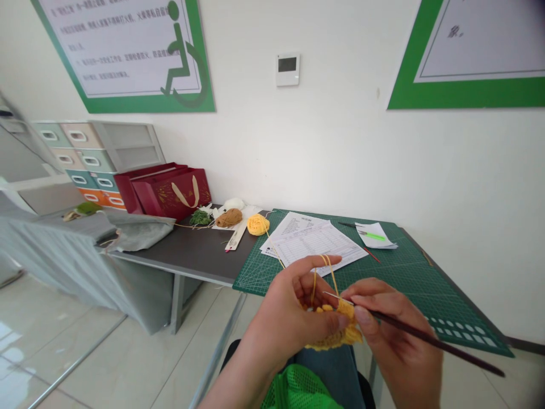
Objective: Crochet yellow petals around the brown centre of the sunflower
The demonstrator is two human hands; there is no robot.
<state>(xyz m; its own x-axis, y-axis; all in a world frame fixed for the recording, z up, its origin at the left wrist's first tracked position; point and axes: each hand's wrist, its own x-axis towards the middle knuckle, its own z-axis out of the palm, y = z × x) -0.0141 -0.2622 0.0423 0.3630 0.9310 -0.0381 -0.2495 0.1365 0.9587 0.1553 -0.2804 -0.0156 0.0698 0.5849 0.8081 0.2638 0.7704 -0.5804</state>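
Observation:
My left hand [298, 309] pinches a piece of yellow crochet work [334, 339] between thumb and fingers. Yellow yarn loops over its raised index finger and runs down to the work. In my right hand [394, 324] is a crochet hook [447, 342] with a dark handle, gripped like a pencil. Its thin metal tip lies at the top edge of the crochet work, close to the yarn. A strand leads back toward a yellow yarn ball [258, 225] on the table. Part of the crochet work is hidden behind my left fingers.
A green cutting mat [409, 284] bears printed sheets [319, 241], a white paper with a bright green pen [372, 235], and a red stick. Left of it are brown yarn [229, 217], green yarn [201, 217], red gift bags [170, 190] and a drawer unit [128, 145].

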